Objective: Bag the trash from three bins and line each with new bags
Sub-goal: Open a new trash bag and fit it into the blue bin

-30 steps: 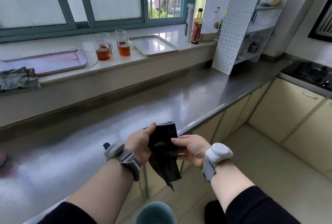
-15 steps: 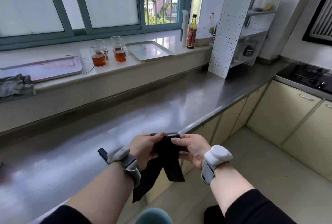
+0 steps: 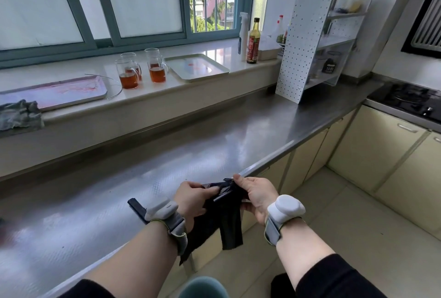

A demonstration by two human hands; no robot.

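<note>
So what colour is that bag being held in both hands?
Black, plain with no pattern; the bag shows only in the head view.

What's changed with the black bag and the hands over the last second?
The black bag, first a folded piece held upright, has opened out: two strips now hang below. Both the left hand and the right hand kept hold and now pinch its top edge, working it apart. The counter and glasses are unchanged.
</note>
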